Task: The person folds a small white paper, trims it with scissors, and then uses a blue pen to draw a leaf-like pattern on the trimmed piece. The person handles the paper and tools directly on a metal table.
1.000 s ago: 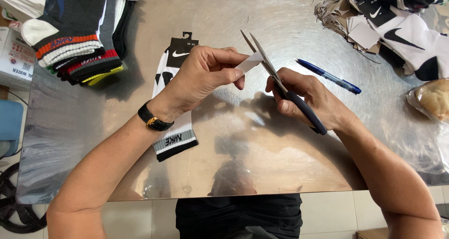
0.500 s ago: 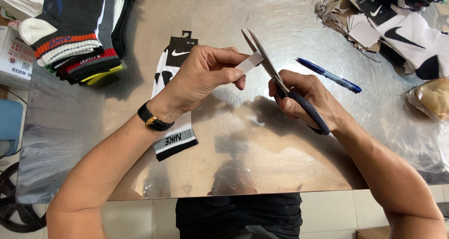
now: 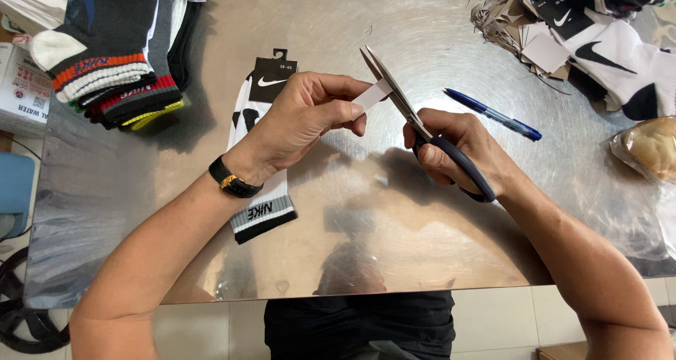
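Above the table — scissors in right-hand fingers, tips up-left — left pinching strip.

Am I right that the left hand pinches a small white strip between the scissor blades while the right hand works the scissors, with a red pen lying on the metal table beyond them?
Not quite: the pen is blue, not red, as the head view shows. The rest holds: the left hand pinches the white strip at the scissors, worked by the right hand, over the metal table.
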Tool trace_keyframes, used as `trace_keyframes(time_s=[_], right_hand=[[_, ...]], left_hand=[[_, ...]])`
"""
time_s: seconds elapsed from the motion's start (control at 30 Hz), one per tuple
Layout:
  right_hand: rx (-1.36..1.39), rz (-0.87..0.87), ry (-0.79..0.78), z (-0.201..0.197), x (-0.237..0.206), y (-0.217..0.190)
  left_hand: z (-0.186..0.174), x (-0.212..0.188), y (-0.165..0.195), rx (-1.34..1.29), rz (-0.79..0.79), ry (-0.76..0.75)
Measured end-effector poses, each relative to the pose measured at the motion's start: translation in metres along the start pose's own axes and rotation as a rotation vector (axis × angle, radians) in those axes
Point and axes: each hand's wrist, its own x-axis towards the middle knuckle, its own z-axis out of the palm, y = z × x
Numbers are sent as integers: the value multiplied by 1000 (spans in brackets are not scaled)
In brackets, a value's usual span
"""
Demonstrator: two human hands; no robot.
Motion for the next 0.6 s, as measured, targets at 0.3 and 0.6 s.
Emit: trace_keyframes(time_s=[0.3, 0.6], right_hand=[[95, -297, 70, -19, 11, 15], [142, -303, 292, -35, 8, 21]], left_hand=[[3, 6, 5, 267, 22, 117], [68, 40, 5, 489, -304, -2]])
